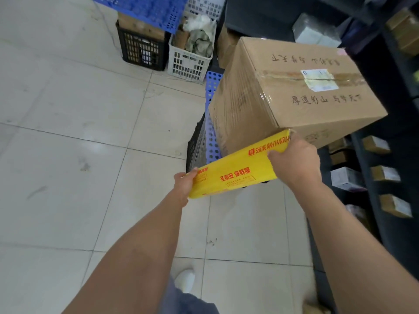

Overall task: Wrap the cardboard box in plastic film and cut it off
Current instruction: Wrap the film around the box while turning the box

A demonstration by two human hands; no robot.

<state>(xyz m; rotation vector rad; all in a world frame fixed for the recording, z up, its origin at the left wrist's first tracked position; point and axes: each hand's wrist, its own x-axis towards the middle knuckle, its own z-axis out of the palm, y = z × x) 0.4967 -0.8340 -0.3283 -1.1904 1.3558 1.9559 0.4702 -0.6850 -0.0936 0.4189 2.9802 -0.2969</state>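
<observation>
A large brown cardboard box [301,91] with black writing and a white label stands on stacked crates at the upper right. Clear plastic film [229,118] covers its left face and stretches down toward a long yellow film roll box [238,168] with red lettering. My left hand [183,184] grips the roll box's near left end. My right hand [294,157] grips its far right end, right beside the cardboard box's lower corner. The roll box slants from lower left up to the right.
A blue perforated crate [212,98] and a black crate [195,141] sit under the cardboard box. A black basket [140,51] and a white basket [188,62] stand on the tiled floor [79,132] behind. Dark shelves [385,177] with small boxes line the right.
</observation>
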